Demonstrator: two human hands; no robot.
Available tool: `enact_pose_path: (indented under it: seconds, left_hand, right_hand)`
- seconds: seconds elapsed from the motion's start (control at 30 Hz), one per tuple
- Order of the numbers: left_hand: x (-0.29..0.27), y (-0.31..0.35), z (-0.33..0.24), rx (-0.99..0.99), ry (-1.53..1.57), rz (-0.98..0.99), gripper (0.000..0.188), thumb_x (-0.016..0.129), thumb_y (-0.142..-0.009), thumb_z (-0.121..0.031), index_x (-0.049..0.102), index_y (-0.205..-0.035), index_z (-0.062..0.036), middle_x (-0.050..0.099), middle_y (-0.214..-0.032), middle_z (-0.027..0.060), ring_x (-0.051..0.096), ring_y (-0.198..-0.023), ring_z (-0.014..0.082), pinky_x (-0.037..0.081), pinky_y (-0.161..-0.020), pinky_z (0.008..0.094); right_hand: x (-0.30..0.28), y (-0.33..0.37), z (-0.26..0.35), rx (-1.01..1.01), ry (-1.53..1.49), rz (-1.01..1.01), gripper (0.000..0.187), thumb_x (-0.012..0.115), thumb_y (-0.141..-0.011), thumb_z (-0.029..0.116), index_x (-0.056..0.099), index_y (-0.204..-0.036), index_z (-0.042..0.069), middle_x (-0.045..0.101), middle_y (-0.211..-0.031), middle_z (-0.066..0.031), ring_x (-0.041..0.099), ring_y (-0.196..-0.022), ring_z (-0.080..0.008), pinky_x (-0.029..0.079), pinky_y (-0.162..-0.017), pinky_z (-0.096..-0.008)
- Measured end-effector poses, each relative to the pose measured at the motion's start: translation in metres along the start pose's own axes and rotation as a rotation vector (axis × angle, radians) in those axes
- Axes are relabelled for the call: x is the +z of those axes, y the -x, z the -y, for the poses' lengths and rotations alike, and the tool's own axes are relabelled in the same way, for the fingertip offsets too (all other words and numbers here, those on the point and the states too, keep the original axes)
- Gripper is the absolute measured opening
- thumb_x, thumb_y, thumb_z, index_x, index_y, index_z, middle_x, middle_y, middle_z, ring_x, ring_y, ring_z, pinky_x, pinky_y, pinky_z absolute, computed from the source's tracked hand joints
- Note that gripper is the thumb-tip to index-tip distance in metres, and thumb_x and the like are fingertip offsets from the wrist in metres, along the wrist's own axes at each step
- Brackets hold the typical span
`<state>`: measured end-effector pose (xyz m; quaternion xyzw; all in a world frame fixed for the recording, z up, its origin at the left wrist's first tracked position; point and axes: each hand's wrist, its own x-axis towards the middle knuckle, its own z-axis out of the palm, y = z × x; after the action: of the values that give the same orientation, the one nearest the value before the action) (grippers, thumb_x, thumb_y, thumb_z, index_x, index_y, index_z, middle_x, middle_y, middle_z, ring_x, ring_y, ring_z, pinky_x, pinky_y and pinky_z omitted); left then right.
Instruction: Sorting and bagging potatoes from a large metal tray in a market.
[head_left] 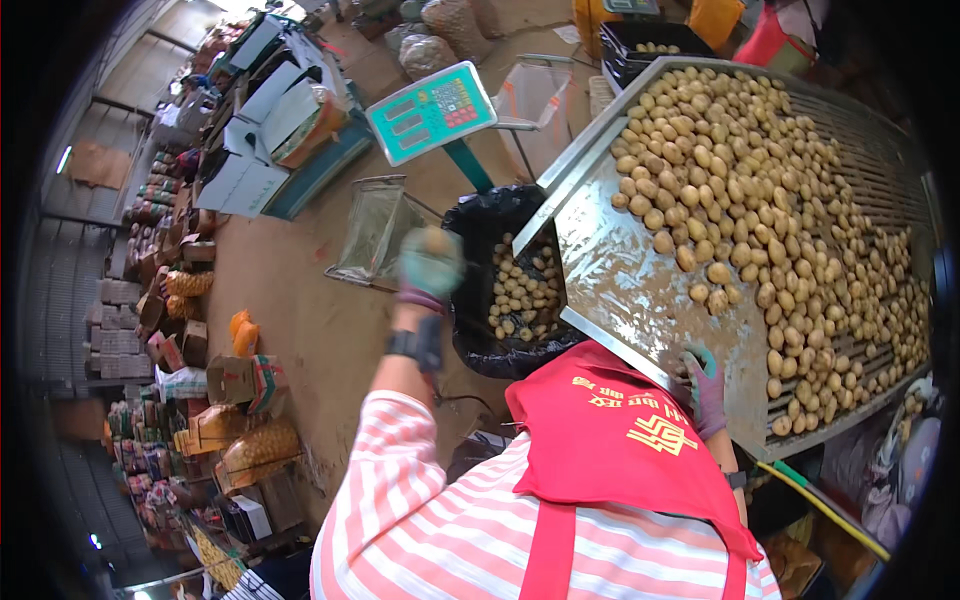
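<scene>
My left hand, in a grey-green and purple glove, is smeared by motion left of a bin lined with black plastic. A brownish, round potato seems to be in its closed fingers. Small potatoes lie in the lined bin. At the near edge of a sloping metal sorting table, my gloved right hand rests on the metal, fingers apart and holding no potato that I can see. A big heap of potatoes covers the table's upper and right part.
A teal scale display stands on a post behind the bin. Mesh-sided frames stand on the floor to the left. Farther left are a cart of boxes and stacked sacks. A yellow-green pole lies at lower right.
</scene>
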<state>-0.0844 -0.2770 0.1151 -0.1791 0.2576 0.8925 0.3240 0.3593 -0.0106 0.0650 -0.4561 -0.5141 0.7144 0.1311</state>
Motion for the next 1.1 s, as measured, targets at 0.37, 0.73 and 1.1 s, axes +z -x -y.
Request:
enact_pose_path:
  seconds: [0.37,0.73,1.1]
  left_hand:
    - [0.0,-0.065,0.121,0.15,-1.693,0.368,0.033,0.058,-0.091,-0.023,0.059,-0.116,-0.0023,0.064,-0.102,0.0073,0.062,-0.083,0.0174,0.05,-0.069,0.0265]
    - [0.098,-0.057,0.327,0.234,-2.4,0.674,0.057,0.07,-0.072,-0.022,0.051,-0.125,-0.0141,0.051,-0.122,0.0196,0.053,-0.113,0.0336,0.046,-0.094,0.0384]
    - [0.064,-0.063,0.297,-0.642,-0.493,0.045,0.018,0.055,-0.089,-0.027,0.054,-0.09,-0.0092,0.058,-0.08,0.0039,0.059,-0.084,0.0184,0.052,-0.076,0.0342]
  right_hand:
    - [-0.008,0.029,0.011,0.138,-0.228,-0.204,0.03,0.058,-0.092,0.017,0.056,-0.117,0.001,0.062,-0.091,-0.0074,0.059,-0.068,-0.0116,0.053,-0.06,-0.024]
    - [-0.048,0.037,-0.008,0.112,-0.425,-0.291,0.032,0.056,-0.093,0.022,0.056,-0.116,0.0,0.063,-0.092,-0.0091,0.06,-0.068,-0.0142,0.052,-0.06,-0.0248]
    - [-0.014,-0.028,0.051,0.073,-0.312,-0.117,0.034,0.057,-0.093,0.019,0.054,-0.119,-0.003,0.063,-0.096,-0.0079,0.059,-0.073,-0.0112,0.048,-0.061,-0.0216]
